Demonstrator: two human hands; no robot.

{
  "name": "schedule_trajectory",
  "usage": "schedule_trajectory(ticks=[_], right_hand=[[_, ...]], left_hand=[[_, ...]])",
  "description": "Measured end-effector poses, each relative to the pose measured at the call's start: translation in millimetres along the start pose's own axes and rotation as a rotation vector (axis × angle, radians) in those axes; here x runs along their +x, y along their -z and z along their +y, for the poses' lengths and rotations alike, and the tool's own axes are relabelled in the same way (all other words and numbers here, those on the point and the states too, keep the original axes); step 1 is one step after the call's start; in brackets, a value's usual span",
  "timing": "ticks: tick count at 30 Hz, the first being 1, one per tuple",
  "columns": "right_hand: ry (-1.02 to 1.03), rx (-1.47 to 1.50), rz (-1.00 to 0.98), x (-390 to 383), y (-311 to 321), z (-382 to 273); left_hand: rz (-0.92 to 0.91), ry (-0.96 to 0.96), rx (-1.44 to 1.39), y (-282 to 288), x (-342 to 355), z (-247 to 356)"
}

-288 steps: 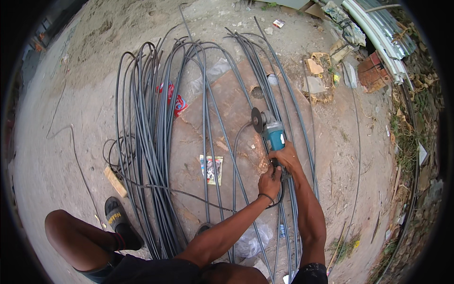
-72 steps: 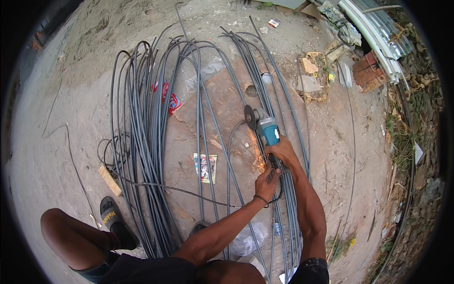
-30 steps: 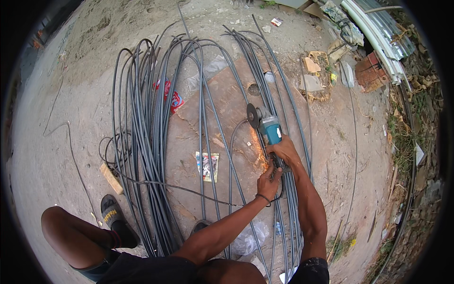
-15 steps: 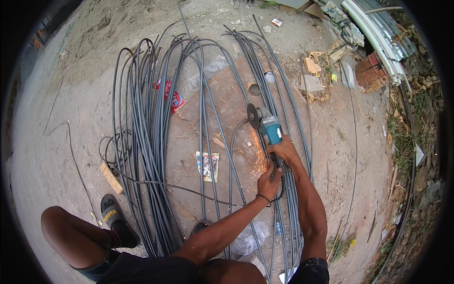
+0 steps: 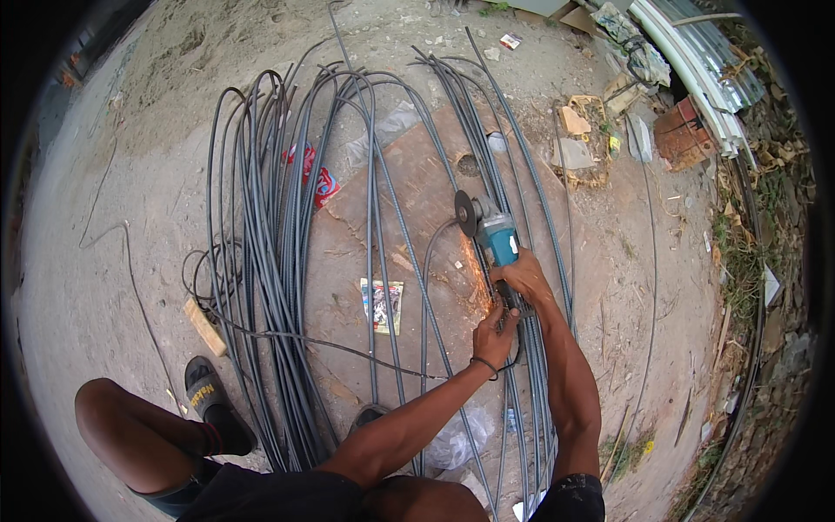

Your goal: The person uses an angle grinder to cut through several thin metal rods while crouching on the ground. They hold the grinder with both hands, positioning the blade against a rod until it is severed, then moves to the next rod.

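A teal angle grinder (image 5: 499, 244) is held over a bundle of ribbed steel bars (image 5: 533, 383). My right hand (image 5: 525, 277) is closed round its body. My left hand (image 5: 493, 337) grips the dark rear end, just nearer to me. The dark cutting disc (image 5: 466, 213) stands on edge at the bars, and orange sparks (image 5: 476, 283) stream from it toward my left hand. The exact spot where disc meets metal is hard to make out. A black power cable (image 5: 348, 346) runs left from the grinder.
A thick bundle of bent steel bars (image 5: 280, 383) lies to the left, beside my sandalled foot (image 5: 209, 391). A wood block (image 5: 205, 327), a printed packet (image 5: 381, 304) and clear plastic (image 5: 461, 438) lie nearby. White pipes (image 5: 691, 74) and a rusty box (image 5: 687, 137) are at far right.
Both hands and the grinder stay almost where they were. The spray of sparks has shifted slightly.
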State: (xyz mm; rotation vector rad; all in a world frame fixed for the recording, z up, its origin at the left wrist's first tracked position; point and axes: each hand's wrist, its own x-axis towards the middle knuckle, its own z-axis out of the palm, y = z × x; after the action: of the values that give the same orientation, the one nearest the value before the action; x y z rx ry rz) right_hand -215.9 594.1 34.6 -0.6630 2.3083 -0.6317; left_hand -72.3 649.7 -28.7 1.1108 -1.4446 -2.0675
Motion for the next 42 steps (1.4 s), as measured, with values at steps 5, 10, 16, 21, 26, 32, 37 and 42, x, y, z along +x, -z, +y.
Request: schedule_trajectory(ticks=[5, 10, 16, 21, 26, 32, 37, 42], right_hand=[[0.006, -0.003, 0.014, 0, 2, 5], [0.031, 0.005, -0.003, 4, -1, 4], [0.011, -0.007, 0.005, 5, 0, 13], [0.026, 0.004, -0.007, 7, -4, 8], [0.035, -0.003, 0.016, 12, -2, 24], [0.038, 0.022, 0.015, 7, -3, 15], [0.044, 0.050, 0.003, 7, -4, 13], [0.040, -0.012, 0.023, 2, -1, 8]], left_hand=[[-0.004, 0.015, 0.024, -4, 0, -4], [0.004, -0.050, 0.011, -3, 5, -13], [-0.041, 0.038, 0.029, -3, 0, -1], [0.007, -0.011, -0.018, -1, 2, -4], [-0.046, 0.043, 0.106, -3, -1, 6], [0.030, -0.009, 0.043, -4, 1, -5], [0.010, -0.016, -0.023, -5, 4, -11], [-0.045, 0.043, 0.055, -1, 1, -2]])
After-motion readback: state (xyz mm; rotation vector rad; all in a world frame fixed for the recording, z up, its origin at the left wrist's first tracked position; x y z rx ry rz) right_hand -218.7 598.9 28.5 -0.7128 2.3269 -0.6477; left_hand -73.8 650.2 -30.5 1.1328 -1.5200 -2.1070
